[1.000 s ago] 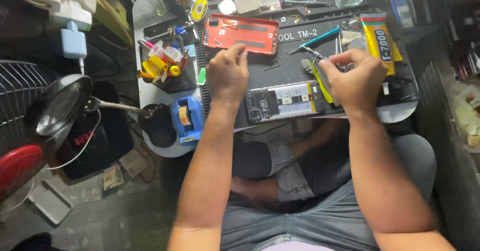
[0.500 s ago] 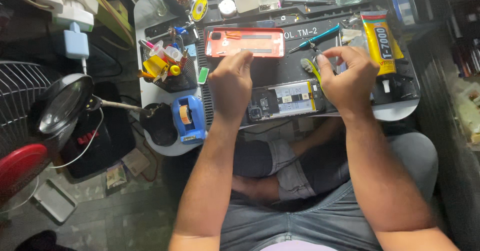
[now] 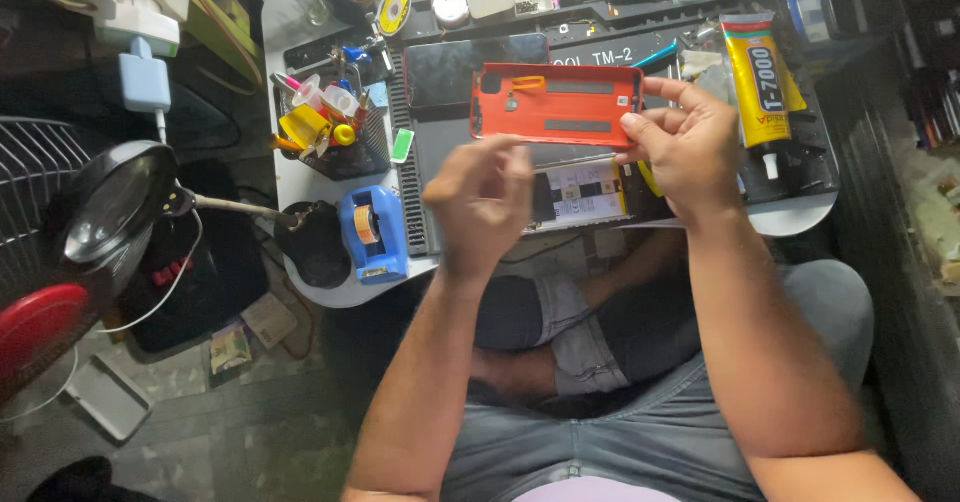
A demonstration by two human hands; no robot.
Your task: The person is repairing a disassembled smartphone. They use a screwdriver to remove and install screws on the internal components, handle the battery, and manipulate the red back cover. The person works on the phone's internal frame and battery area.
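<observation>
Cluttered repair bench [image 3: 320,282], seen from above. Right hand [image 3: 685,147] pinches the right end of a red phone back cover [image 3: 555,104] between thumb and fingers, holding it level above the opened phone [image 3: 585,194]. Left hand [image 3: 482,202] hovers just below the cover's left end, fingers loosely curled, holding nothing. A glue tube [image 3: 760,82] lies just right of the right hand.

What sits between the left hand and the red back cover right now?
Nothing visible. The right hand holds the red back cover by its right end above the opened phone; the left hand hovers just below the cover's left half, with only open air between.
</observation>
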